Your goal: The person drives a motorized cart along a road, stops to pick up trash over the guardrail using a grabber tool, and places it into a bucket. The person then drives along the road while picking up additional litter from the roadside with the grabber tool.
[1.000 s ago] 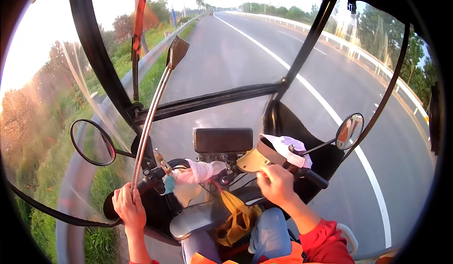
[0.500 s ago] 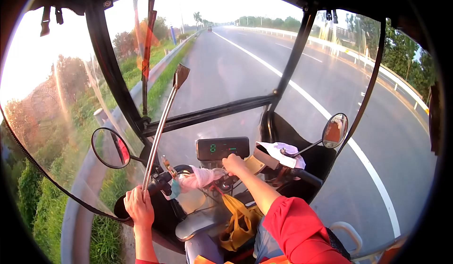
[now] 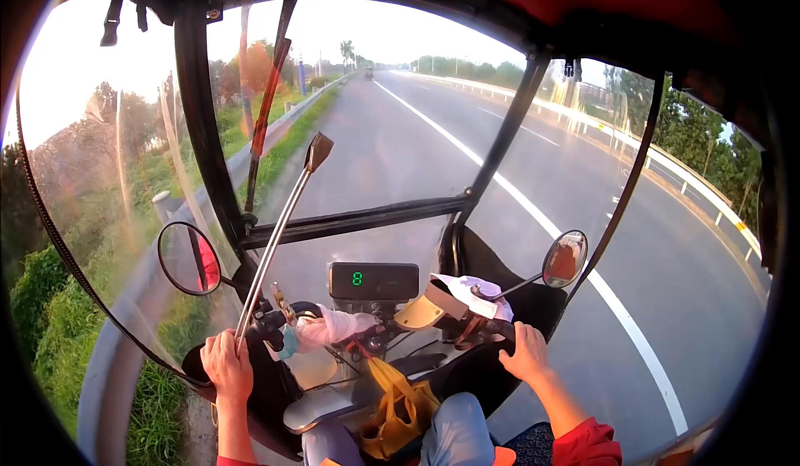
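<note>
A: What stands at left?
B: The left hand (image 3: pixel 227 366), closed around the lower end of the long metal tongs (image 3: pixel 279 237); their long axis slants upward and rightward.
A: And rightward?
B: The display (image 3: pixel 373 281), then the right hand (image 3: pixel 527 353), curled over the right handlebar grip (image 3: pixel 502 328), well apart from the tongs; the left is nearer.

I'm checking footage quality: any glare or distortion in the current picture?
Head view: the sky at upper left is blown out to white; head view: pale streaks mark the clear side panel; head view: the roadside rail bows and the corners go black; head view: the left hand looks fairly sharp.
</note>
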The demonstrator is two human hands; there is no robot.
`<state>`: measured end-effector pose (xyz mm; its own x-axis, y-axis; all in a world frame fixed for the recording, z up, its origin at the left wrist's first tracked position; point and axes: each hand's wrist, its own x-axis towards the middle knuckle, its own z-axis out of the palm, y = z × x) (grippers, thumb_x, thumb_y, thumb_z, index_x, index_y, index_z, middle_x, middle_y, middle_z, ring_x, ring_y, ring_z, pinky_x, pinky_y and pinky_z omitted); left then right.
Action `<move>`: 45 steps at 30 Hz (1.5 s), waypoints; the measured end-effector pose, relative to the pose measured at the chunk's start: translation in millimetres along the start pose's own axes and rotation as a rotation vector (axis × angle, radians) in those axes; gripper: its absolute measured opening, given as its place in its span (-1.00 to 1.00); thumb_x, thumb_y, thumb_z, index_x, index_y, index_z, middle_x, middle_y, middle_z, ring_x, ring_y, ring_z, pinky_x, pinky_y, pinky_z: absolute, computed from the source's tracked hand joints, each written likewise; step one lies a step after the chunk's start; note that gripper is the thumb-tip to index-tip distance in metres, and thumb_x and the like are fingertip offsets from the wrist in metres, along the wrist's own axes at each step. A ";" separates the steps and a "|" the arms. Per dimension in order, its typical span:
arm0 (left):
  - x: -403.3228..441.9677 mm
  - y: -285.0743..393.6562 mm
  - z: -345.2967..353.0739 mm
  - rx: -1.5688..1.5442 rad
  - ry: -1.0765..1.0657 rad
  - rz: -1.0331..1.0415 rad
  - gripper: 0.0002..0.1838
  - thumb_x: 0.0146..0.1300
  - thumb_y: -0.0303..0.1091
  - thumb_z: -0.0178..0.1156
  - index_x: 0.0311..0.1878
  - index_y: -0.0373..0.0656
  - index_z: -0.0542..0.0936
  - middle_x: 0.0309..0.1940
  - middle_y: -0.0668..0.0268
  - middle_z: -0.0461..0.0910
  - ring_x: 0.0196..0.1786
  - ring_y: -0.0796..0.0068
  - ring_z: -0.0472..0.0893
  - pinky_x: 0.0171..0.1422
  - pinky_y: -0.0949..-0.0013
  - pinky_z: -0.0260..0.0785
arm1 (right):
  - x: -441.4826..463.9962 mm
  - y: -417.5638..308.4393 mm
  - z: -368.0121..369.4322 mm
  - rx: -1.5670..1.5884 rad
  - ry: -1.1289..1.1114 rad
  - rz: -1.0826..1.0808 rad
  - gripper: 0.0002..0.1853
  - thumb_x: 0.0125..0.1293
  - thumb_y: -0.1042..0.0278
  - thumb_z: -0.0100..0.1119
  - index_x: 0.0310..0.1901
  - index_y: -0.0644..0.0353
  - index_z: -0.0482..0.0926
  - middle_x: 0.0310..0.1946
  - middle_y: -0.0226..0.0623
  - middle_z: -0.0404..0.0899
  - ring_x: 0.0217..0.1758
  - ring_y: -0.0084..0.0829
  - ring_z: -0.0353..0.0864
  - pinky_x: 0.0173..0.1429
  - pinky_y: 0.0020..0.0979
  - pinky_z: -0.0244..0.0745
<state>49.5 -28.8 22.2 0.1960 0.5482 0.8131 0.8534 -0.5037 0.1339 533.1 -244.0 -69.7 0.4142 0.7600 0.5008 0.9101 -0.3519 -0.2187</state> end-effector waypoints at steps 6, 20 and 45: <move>-4.5 -3.3 -0.4 0.000 -0.018 -0.001 -0.88 0.29 -0.36 0.13 -0.19 -0.19 0.52 -0.37 0.20 0.53 -0.21 0.14 0.50 -0.08 0.15 0.27 | 78.8 28.8 12.1 0.388 -0.860 0.396 -0.60 0.03 0.03 0.33 -0.39 0.30 0.69 -0.37 0.00 0.71 -0.24 -0.02 0.72 -0.11 -0.13 0.62; -2.6 3.0 -2.9 -0.025 -0.053 -0.060 -0.89 0.28 -0.40 0.14 -0.17 -0.20 0.52 -0.31 0.20 0.55 -0.18 0.13 0.49 -0.03 0.15 0.26 | 48.2 -2.2 18.9 -0.104 -0.213 0.191 -0.64 -0.03 0.16 0.44 -0.28 0.23 0.60 -0.39 -0.06 0.70 -0.28 -0.05 0.73 -0.17 -0.09 0.62; -10.9 -16.1 7.9 -0.091 -0.099 -0.069 -0.86 0.34 -0.35 0.09 -0.16 -0.22 0.52 -0.29 0.15 0.57 -0.15 0.08 0.49 -0.01 0.11 0.24 | 50.4 -12.1 3.6 -0.119 -0.268 0.253 -0.69 0.03 0.16 0.35 -0.27 0.20 0.66 -0.37 -0.01 0.71 -0.25 -0.02 0.73 -0.11 -0.08 0.62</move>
<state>37.5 -21.4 6.7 0.1885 0.6443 0.7412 0.8200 -0.5186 0.2422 543.1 -199.5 -44.9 0.6279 0.7514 0.2030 0.7777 -0.5956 -0.2010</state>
